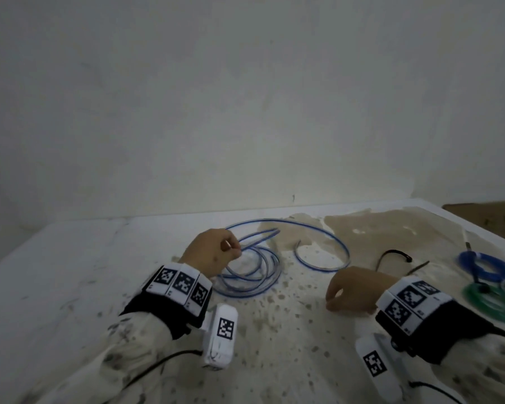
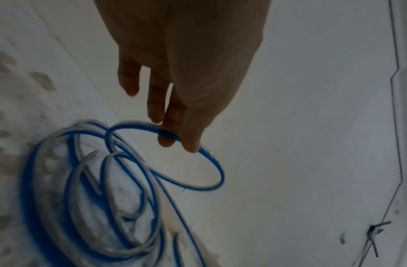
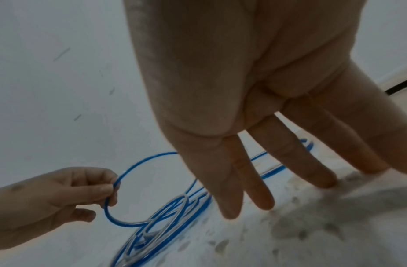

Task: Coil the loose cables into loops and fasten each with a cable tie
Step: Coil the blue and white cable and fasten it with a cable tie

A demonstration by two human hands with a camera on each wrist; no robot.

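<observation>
A thin blue-and-clear cable [image 1: 254, 275] lies in loose rings on the stained white table [image 1: 70, 272], with one wide arc [image 1: 343, 249] sweeping out to the right. My left hand [image 1: 232, 249] pinches a raised loop of it between thumb and fingertips, seen close in the left wrist view [image 2: 175, 137] and from the side in the right wrist view [image 3: 114, 189]. My right hand [image 1: 333, 298] hovers low over the table to the right of the coil, fingers [image 3: 261, 195] straight and holding nothing. A black cable tie [image 1: 392, 253] lies curved beyond the right hand.
At the right edge sit a wound blue cable bundle [image 1: 484, 266] and a green one [image 1: 493, 298]. A thin dark strip [image 1: 420, 266] lies near the tie. A brown stain [image 1: 376, 228] covers the far right of the table, which meets a plain wall [image 1: 245, 112]; cardboard [image 1: 493, 220] shows at the corner.
</observation>
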